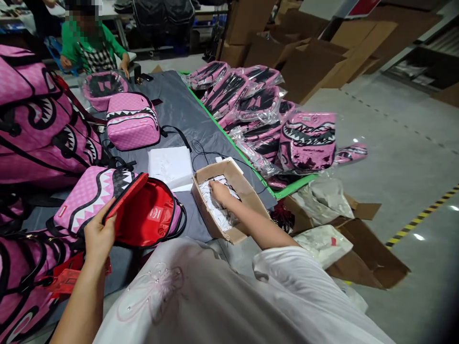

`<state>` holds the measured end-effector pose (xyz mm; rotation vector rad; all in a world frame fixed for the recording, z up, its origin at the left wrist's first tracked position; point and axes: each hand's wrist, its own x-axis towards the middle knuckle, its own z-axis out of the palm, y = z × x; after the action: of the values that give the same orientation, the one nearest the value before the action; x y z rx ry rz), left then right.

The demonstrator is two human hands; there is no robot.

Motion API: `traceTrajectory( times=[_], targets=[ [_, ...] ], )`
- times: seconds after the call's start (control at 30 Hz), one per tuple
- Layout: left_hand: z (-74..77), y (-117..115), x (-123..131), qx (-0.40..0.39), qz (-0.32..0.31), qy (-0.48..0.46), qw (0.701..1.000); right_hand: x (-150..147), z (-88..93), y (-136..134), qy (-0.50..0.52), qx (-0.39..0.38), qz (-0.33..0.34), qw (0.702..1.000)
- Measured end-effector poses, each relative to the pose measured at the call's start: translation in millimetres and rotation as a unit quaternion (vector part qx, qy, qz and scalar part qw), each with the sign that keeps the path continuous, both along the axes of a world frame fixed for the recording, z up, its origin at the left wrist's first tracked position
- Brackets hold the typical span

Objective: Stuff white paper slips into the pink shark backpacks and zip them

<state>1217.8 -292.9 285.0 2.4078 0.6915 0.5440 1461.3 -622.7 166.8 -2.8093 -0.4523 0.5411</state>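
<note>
My left hand (98,234) is closed on the raised edge of a pink backpack (91,198) with a shark-mouth print. The backpack lies unzipped on the table, showing its red lining (143,215) and a small label inside. To the right, my right hand (220,193) reaches into an open cardboard box (211,224) holding many small white packets (219,215). Its fingers are curled down among them, and whatever they pinch is too small to make out. A stack of white sheets (170,165) lies just behind the box and backpack.
More pink backpacks (46,143) are piled at the left, and one (132,122) stands farther back. Plastic-wrapped backpacks (308,143) lie beyond the green table edge (229,138). A co-worker (93,48) in green sits across the table. Open cartons (366,253) stand at the right.
</note>
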Motion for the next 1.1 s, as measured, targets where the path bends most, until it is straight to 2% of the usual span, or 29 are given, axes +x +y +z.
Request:
traceTrajectory(
  times=[0.1,0.2,0.27,0.4,0.57,0.67,0.73,0.83,0.93,1.03,1.1],
  targets=[
    [4.8,-4.1,2.1,-0.065,0.066,-0.027,0.995,6.5,1.4,-11.6,0.01,0.002,0.027,1.0],
    [9.4,-8.6,7.3,-0.077,0.091,-0.038,0.992,13.3,0.3,-20.2,0.003,-0.009,0.021,1.0],
    [12.0,-9.6,11.1,-0.073,0.102,-0.043,0.991,15.1,-4.0,-18.8,0.015,-0.031,0.045,0.998],
    [13.6,-6.3,14.9,-0.079,0.098,-0.041,0.991,16.4,-11.8,-14.1,0.045,-0.057,0.111,0.991],
    [4.6,11.8,13.1,-0.094,0.079,-0.049,0.991,13.9,-7.4,-21.5,0.007,-0.053,0.105,0.993],
    [0.1,26.7,14.2,-0.124,0.056,-0.045,0.99,6.2,-3.8,-12.6,-0.017,-0.022,0.143,0.989],
    [-0.2,36.7,15.9,-0.147,0.052,-0.046,0.987,3.1,-3.5,-3.7,-0.023,-0.02,0.145,0.989],
    [1.9,51.9,17.9,-0.178,0.057,-0.05,0.981,2.8,-6.2,-2.5,-0.037,0.015,0.083,0.996],
    [4.4,66.5,19.8,-0.204,0.056,-0.055,0.976,0.7,-6.1,-17.9,-0.033,0.161,-0.048,0.985],
    [5.8,79.7,23.1,-0.233,0.041,-0.068,0.969,-10.6,6.6,-25.5,-0.122,0.292,-0.177,0.932],
    [6.7,87.2,25.8,-0.262,0.032,-0.082,0.961,-25.5,20.2,-11.7,-0.211,0.371,-0.218,0.878]
  ],
)
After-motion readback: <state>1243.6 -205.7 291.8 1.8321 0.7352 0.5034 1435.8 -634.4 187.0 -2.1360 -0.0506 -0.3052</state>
